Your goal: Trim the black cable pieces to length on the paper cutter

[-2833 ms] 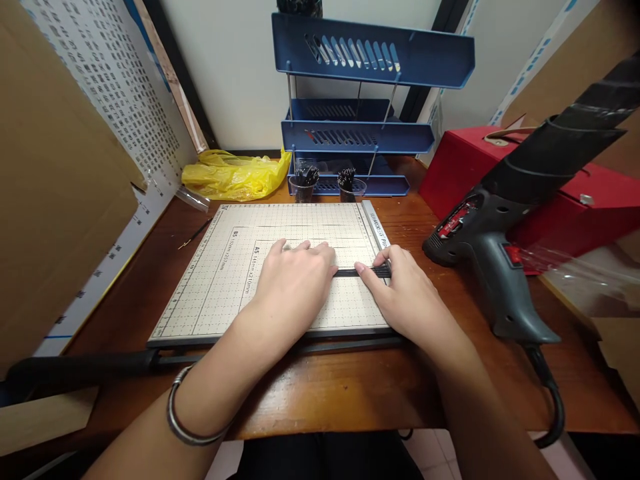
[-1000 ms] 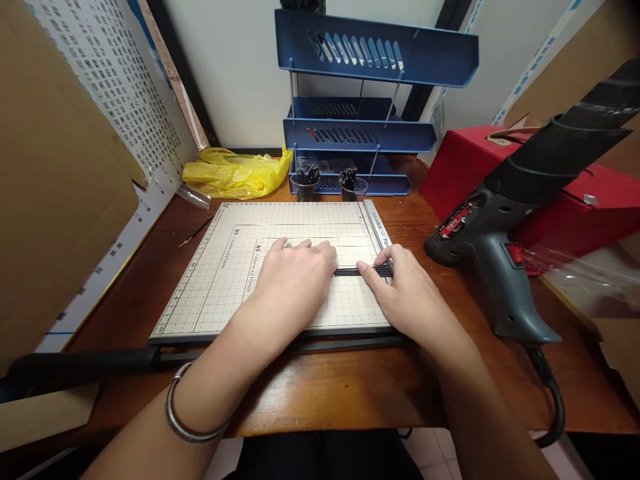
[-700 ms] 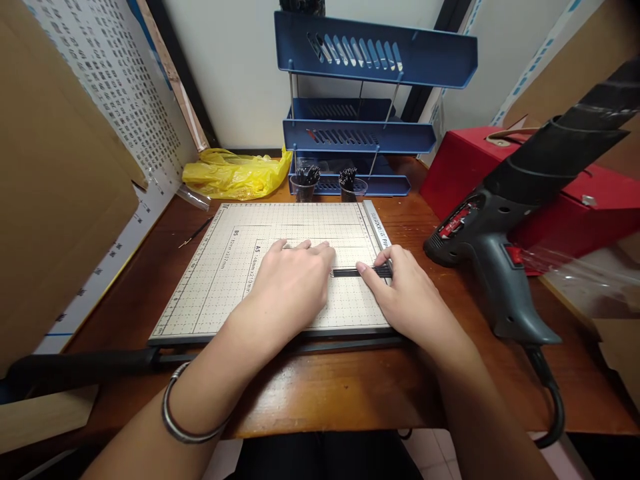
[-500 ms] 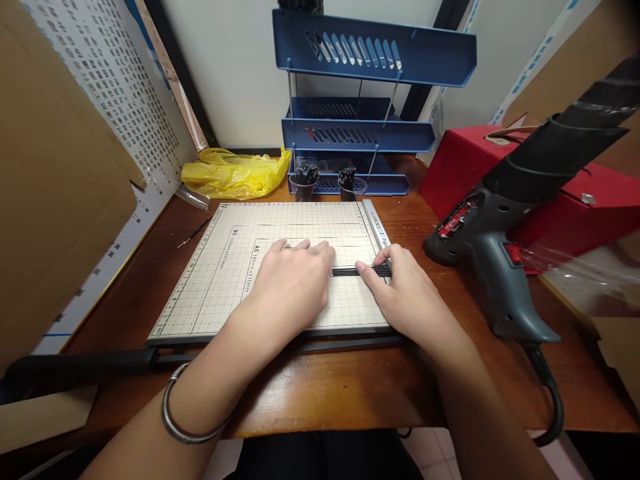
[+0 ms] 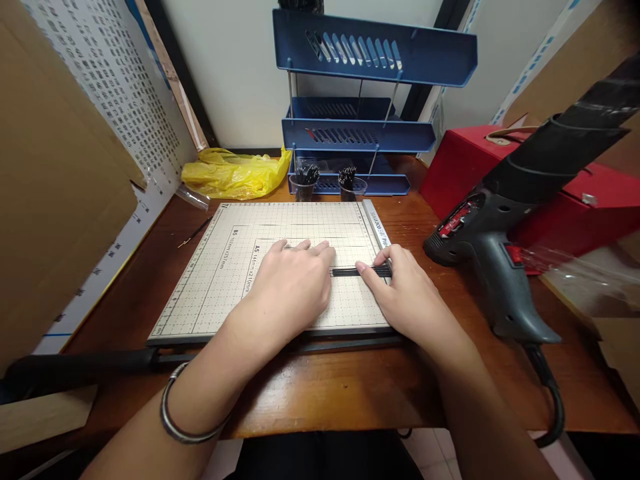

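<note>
A thin bundle of black strips [image 5: 350, 272] lies flat on the gridded board of a paper cutter [image 5: 220, 280], running left to right up to the board's right ruler edge. My left hand [image 5: 293, 287] rests palm down on the board, fingers together, next to the bundle's left end. My right hand [image 5: 405, 293] presses its thumb and fingers down on the bundle's right end at the ruler.
A grey heat gun [image 5: 495, 267] lies on the wooden desk [image 5: 350, 387] to the right, before a red box [image 5: 540, 193]. Behind the board stand two small cups of black pieces [image 5: 305, 183], a blue tray rack [image 5: 357, 113] and a yellow bag [image 5: 233, 175]. Cardboard [image 5: 55, 200] leans at left.
My left hand has drawn slightly left, so a little more of the black bundle shows between the two hands. My right hand stays put.
</note>
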Demonstrator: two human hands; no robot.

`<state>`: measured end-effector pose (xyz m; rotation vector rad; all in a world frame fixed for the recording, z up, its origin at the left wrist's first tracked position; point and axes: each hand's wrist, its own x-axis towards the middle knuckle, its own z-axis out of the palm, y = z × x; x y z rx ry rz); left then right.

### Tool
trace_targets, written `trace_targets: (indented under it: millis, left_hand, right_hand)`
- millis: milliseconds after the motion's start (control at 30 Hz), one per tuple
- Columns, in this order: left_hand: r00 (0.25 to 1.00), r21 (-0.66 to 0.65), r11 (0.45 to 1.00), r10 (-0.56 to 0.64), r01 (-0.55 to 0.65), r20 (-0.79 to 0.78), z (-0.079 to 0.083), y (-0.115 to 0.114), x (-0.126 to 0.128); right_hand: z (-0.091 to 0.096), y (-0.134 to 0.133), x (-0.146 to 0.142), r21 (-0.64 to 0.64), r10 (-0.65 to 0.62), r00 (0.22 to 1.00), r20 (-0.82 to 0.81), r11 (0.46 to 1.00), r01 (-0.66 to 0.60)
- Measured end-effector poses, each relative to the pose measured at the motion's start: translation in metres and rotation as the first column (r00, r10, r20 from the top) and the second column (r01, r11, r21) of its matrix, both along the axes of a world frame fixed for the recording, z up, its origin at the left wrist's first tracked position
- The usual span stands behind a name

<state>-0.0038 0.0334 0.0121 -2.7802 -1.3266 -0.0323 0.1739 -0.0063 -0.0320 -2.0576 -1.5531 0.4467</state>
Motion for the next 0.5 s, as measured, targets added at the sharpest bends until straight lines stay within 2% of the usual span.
trace_targets:
  millis: [500]
  left_hand:
    - [1.0, -0.01, 1.0, -0.01, 0.01, -0.004, 0.0002, -0.0011, -0.0013]
  right_hand:
    - [-0.0007, 0.0, -0.0001, 0.003, -0.002, 1.0, -0.003, 1.0, 0.002]
